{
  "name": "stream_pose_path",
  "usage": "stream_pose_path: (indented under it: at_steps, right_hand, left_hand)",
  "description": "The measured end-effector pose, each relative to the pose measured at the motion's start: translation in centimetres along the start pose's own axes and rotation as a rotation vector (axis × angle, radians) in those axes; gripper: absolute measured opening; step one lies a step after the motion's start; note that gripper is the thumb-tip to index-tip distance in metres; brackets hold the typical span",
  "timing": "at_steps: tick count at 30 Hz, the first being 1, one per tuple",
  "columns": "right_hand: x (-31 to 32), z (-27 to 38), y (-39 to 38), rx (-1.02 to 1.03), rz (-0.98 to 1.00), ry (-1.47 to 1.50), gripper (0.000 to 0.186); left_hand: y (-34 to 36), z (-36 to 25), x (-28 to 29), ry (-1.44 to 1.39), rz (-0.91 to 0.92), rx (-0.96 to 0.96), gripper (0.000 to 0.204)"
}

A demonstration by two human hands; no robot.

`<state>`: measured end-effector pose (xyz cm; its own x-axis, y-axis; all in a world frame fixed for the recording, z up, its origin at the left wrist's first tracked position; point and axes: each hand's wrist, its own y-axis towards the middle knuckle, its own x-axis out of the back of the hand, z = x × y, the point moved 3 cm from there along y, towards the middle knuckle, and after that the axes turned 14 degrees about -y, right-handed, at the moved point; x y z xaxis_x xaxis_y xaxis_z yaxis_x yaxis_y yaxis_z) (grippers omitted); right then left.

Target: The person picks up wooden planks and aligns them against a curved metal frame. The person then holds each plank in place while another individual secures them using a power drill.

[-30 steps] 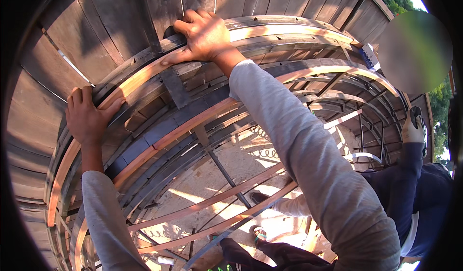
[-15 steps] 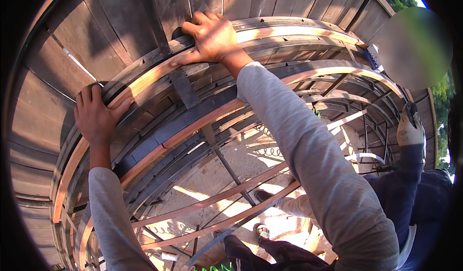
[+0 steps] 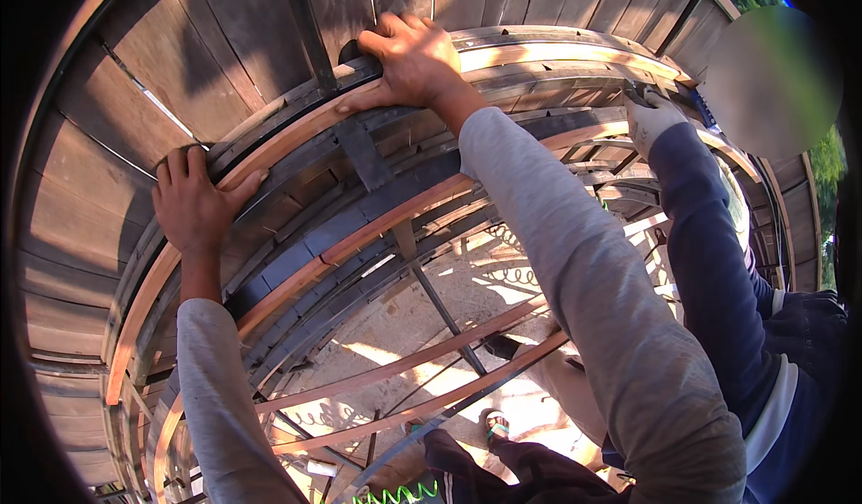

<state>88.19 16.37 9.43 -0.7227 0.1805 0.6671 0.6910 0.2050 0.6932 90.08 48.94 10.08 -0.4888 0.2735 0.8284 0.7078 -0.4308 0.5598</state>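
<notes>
Shifting slightly upward along the curved frame since the earlier frames: left hand (image 3: pixel 196 201) now sitting higher on the arc, at about 9 o'clock; right hand (image 3: pixel 411 58) remaining near 12 o'clock with little change.

Gripping state: left hand wrapping fingers over the outer wooden rim (image 3: pixel 296 131), thumb pressing along its inner face, grasping the rim itself. Right hand lying flat and curled over the top of the same rim, thumb tucked beneath, clasping rather than clenching. Rim running as a long arc from 8 o'clock, through 12 o'clock, toward 2 o'clock, directly under both hands.

Risk, as judged from this position:
- Slipping of either hand on the smooth, sun-lit lath, caused by leaning body weight forward over the open frame.
- Pinching of fingers between the rim and the dark plank wall (image 3: pixel 224 28) just behind it, caused by the rim flexing back.
- Splintering contact, caused by sliding bare palms along rough-sawn edges.
- Colliding with a co-worker's gloved hand (image 3: pixel 654 118) working the same rim at 2 o'clock.

Materials and shapes: pale reddish wooden laths bending in concentric arcs; dark flat metal straps (image 3: pixel 359 221) following between them; weathered grey-brown planks, vertically grained, forming the wall; thin diagonal steel rods (image 3: pixel 444 311) crossing the open lattice; sandy ground (image 3: pixel 449 360) showing below, in patchy sunlight.
</notes>
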Motion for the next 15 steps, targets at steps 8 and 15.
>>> stream_pose_path:
  at_steps: [8, 15]
  right_hand:
    - [0.27, 0.05, 0.06, -0.03, 0.138, 0.004, 0.093]
    - [0.11, 0.05, -0.17, -0.029, 0.06, -0.015, 0.09]
  left_hand:
    - [-0.08, 0.33, -0.46, 0.004, -0.067, -0.047, 0.075]
    - [-0.11, 0.34, -0.69, -0.003, -0.052, -0.043, 0.077]
